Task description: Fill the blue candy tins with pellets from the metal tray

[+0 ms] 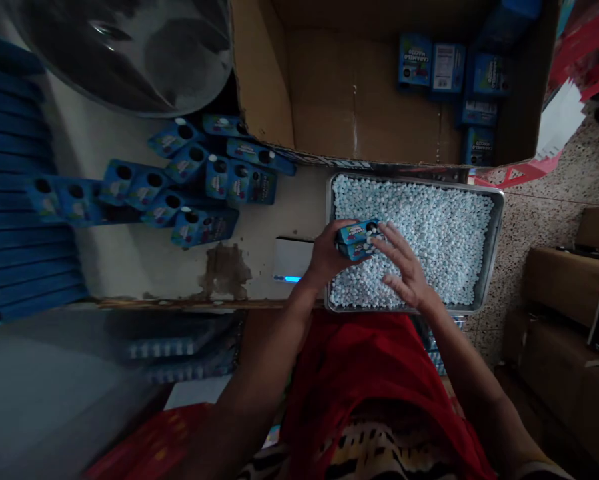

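Note:
Two small blue candy boxes (353,235), pressed side by side, are gripped in my left hand (324,255) above the near-left part of a metal tray (493,257). Round holes in their ends face right, and white pieces show at these openings. My right hand (408,270) is beside the holes, fingers stretched out and apart, the fingertips close to or touching the box ends. Small pale blue and white candies (434,240) fill the tray in a thick layer.
A white digital scale (292,257) with a lit display lies left of the tray. Several blue boxes with holes (194,227) stand on the table further left, near flat blue stacks (19,173). Behind are a large cardboard box (329,100) holding blue boxes and a metal bowl (144,60).

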A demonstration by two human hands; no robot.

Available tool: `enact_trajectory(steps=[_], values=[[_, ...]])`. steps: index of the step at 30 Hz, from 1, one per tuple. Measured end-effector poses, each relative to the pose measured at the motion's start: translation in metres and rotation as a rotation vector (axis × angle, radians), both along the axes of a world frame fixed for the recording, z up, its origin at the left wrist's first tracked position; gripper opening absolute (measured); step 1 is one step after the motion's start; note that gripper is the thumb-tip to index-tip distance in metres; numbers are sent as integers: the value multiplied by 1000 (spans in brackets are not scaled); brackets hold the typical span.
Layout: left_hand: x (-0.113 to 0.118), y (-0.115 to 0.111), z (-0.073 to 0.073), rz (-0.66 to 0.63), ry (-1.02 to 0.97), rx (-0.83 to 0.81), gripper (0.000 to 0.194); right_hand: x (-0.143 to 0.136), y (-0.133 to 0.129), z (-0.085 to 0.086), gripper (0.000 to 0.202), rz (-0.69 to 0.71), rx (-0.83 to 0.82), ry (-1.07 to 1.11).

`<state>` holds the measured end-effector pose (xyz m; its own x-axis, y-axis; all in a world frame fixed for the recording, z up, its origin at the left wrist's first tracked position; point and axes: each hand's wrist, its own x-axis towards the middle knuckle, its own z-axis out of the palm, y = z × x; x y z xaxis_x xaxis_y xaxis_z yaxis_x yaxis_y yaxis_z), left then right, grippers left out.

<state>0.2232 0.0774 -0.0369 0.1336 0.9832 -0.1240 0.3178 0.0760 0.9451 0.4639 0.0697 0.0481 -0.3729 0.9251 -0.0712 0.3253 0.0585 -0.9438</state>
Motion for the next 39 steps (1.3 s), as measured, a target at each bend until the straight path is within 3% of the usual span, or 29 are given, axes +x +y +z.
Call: enact_trajectory(steps=[3,6,8,11,14,16,19,21,24,27,30,34,36,39], values=[[6,9,2,-72,-157,-50,82,24,35,-32,43,-181,103,-205],[5,9,4,-197,-191,-18,68,30,72,-79,57,-138,115,-392],[-3,3,2,-185,-103,48,65,25,78,-103,68,-87,103,-462],[-20,-11,-2,-59,39,65,68,12,62,-117,56,-162,55,-469],[-34,-26,-4,-22,-9,-69,74,4,36,-112,36,-339,-113,-355],[-38,-34,-5,14,-89,-147,82,2,23,-100,33,-483,-347,-127],[-36,-41,-9,42,-140,-170,88,-5,8,-71,38,-568,-759,363],[-31,-43,-13,33,-129,-157,86,-15,-1,-45,41,-544,-852,623],[-24,-41,-13,44,-64,-124,85,-37,-10,-10,39,-601,-669,839],[-15,-35,-5,-26,75,-72,78,-57,-10,5,36,-691,-389,781],[-7,-30,9,-142,187,-68,74,-63,-2,1,42,-691,-216,574],[-2,-30,21,-207,239,-88,78,-54,12,-12,46,-611,-170,433],[-2,-33,22,-193,244,-100,77,-47,16,-13,45,-522,-212,409],[-1,-33,14,-98,199,-78,73,-42,10,-2,44,-261,-188,344]])
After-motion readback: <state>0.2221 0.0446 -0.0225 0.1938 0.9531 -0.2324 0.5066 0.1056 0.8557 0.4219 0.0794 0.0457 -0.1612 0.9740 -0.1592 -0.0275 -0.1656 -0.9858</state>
